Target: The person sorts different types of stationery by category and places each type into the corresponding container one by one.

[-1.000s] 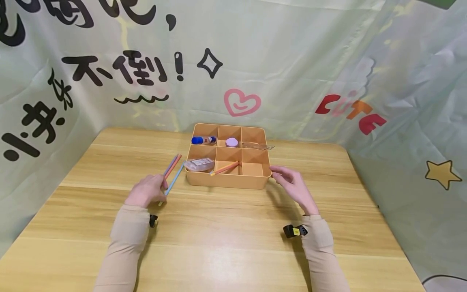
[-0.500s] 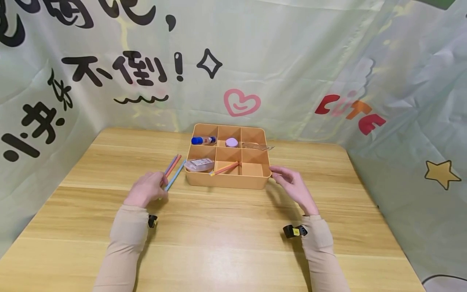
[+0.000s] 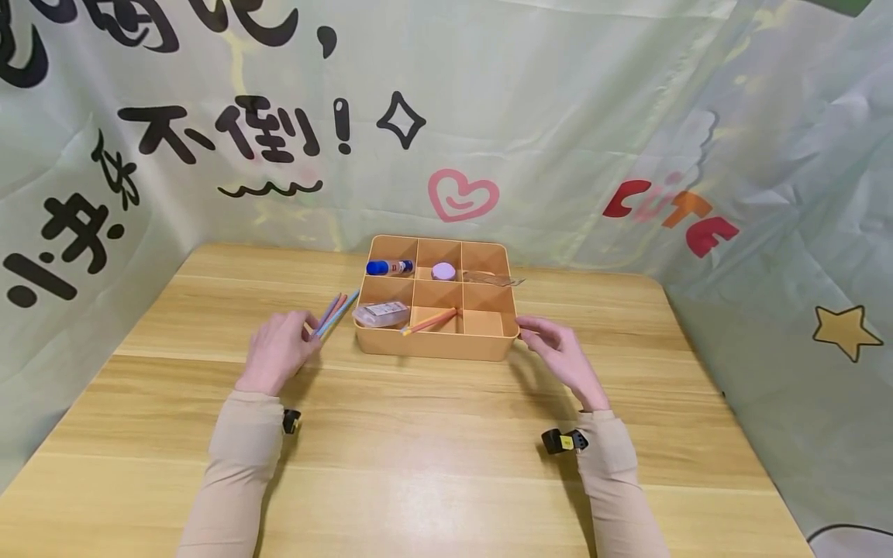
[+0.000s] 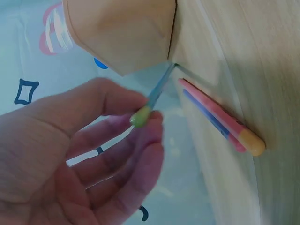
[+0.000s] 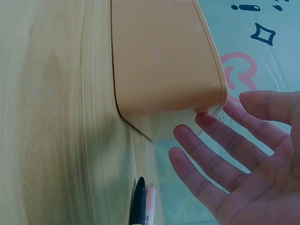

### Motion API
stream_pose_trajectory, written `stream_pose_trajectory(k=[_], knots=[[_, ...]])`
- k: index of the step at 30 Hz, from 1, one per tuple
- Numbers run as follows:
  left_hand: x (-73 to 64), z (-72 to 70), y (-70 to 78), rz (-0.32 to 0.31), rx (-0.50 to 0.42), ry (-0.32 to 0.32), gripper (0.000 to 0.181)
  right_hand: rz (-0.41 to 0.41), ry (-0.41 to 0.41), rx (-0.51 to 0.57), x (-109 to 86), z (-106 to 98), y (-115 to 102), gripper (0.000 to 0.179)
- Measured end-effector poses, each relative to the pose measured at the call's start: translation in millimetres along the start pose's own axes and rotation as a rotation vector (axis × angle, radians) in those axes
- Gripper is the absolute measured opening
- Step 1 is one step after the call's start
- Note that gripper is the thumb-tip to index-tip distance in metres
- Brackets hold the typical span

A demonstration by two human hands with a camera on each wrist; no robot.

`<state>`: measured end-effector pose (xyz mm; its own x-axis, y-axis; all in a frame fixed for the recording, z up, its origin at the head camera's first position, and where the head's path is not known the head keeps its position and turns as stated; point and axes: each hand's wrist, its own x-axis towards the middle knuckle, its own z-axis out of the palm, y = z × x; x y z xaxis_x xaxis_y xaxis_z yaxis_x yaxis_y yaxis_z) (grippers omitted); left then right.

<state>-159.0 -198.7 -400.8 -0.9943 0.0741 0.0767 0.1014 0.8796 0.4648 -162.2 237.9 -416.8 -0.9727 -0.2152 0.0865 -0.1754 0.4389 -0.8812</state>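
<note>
My left hand (image 3: 279, 349) pinches a light blue pencil (image 4: 160, 86) between thumb and fingers near its rounded yellow-green end. Beside it on the table lie a pink pencil (image 4: 211, 104) with a yellow end and a purple-blue pencil (image 4: 205, 112). To their right stands a tan box (image 3: 432, 346) with several compartments. At its front right corner, my right hand (image 3: 561, 353) has its fingers loosely extended, fingertips right at the side wall. Two orange pencils (image 3: 430, 321) lean in the front middle compartment; a clear plastic case (image 3: 382, 314) sits in the front left one.
A blue-capped glue stick (image 3: 389, 267), a round lilac item (image 3: 443, 271) and a clear flat piece (image 3: 491, 279) occupy the back row. In the right wrist view, a black pen (image 5: 138, 201) and a pale pink stick (image 5: 150, 204) lie on the table. A printed cloth (image 3: 558, 116) hangs behind.
My left hand has taken up the light blue pencil and shifted it slightly forward, alongside the other two. Its yellow-green end, earlier visible toward me, is now behind the fingers. The right hand stays put.
</note>
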Motion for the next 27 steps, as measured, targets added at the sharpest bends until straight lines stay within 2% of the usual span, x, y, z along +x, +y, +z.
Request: stream_pose_trajectory(k=[6,14,20,27], knots=[[3.6,3.6,3.3,0.033,-0.004,0.179,0.022,-0.008,-0.001,-0.011,-0.1,0.2,0.8,0.042],[8.1,8.6,7.6,0.051,-0.048,0.320,0.021,-0.008,-0.009,0.000,0.7,-0.3,1.3,0.042],[9.9,11.8,9.5,0.061,-0.065,0.343,0.021,-0.007,-0.011,-0.004,1.4,-0.8,1.3,0.043],[10.2,13.6,10.8,0.048,-0.082,0.317,0.023,-0.013,-0.011,-0.020,1.4,0.2,1.5,0.042]])
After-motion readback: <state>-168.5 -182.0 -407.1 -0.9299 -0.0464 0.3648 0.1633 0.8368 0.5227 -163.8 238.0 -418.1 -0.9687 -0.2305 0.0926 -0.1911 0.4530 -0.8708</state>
